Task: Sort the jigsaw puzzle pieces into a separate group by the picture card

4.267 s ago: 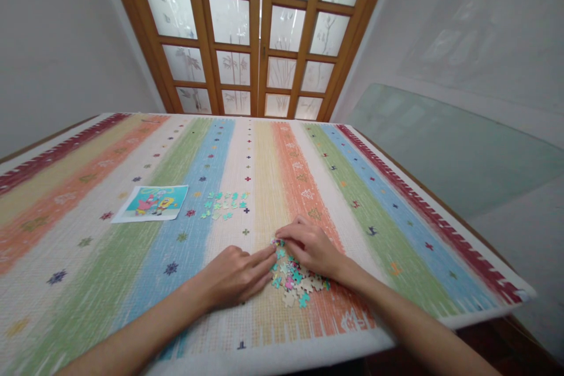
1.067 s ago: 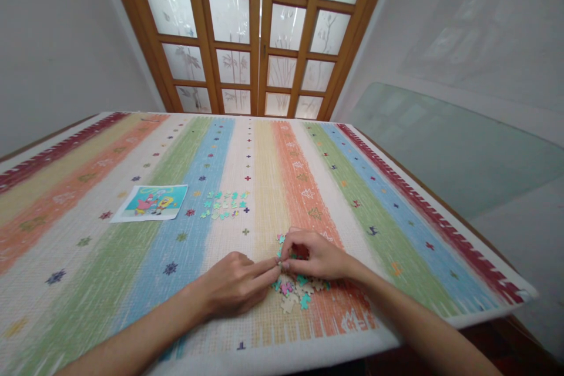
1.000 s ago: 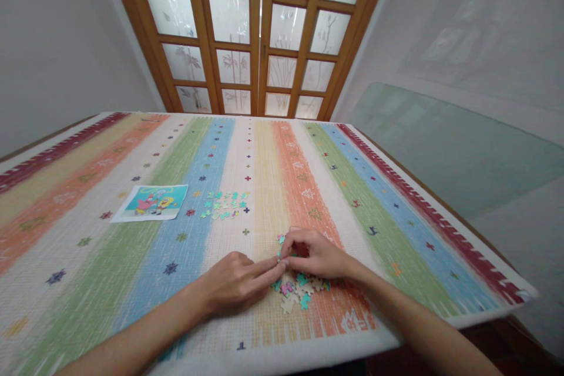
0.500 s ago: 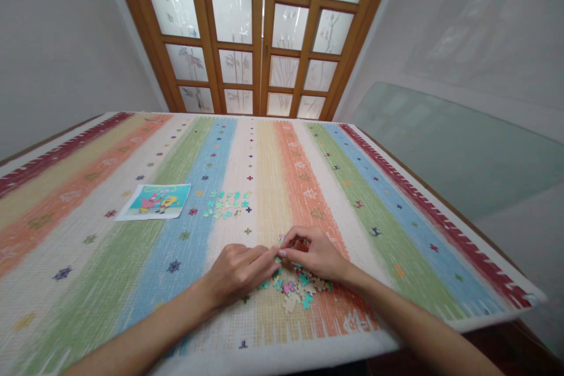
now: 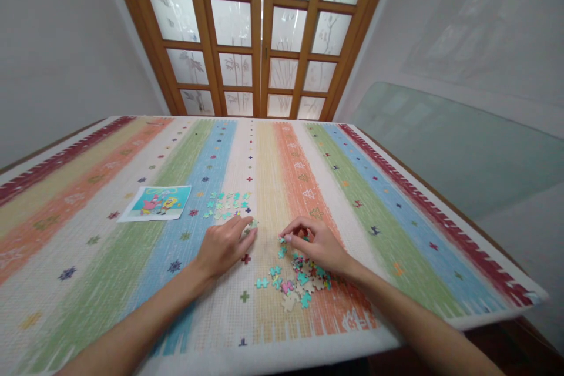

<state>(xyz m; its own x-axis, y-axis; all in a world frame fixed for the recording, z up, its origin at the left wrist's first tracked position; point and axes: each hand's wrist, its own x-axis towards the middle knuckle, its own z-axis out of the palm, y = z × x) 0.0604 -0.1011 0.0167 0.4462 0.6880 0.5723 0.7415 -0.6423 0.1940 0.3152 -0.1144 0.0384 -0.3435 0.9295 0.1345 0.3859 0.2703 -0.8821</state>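
Note:
My left hand (image 5: 227, 245) is closed, with a pale green puzzle piece (image 5: 254, 224) at its fingertips, just below the rows of laid-out puzzle pieces (image 5: 227, 204). To its right, the thumb and forefinger of my right hand (image 5: 318, 245) pinch together at a small teal puzzle piece (image 5: 282, 239). Under and in front of that hand lies a loose heap of puzzle pieces (image 5: 304, 285), teal, pink and pale-backed, some of it covered by the palm. Two teal pieces joined or touching (image 5: 261, 283) lie at the left side of the heap.
A printed cartoon picture (image 5: 159, 202) lies flat at the left, beyond my left hand. The striped tablecloth (image 5: 132, 258) covers the table, whose front edge runs close to my forearms. Wooden glazed doors (image 5: 259, 53) stand behind, and a pale green panel (image 5: 445, 141) is at the right.
My left hand has moved away from my right, leftward and up toward the rows, with a piece at its fingertips. My right hand stays over the heap, where more pieces now show.

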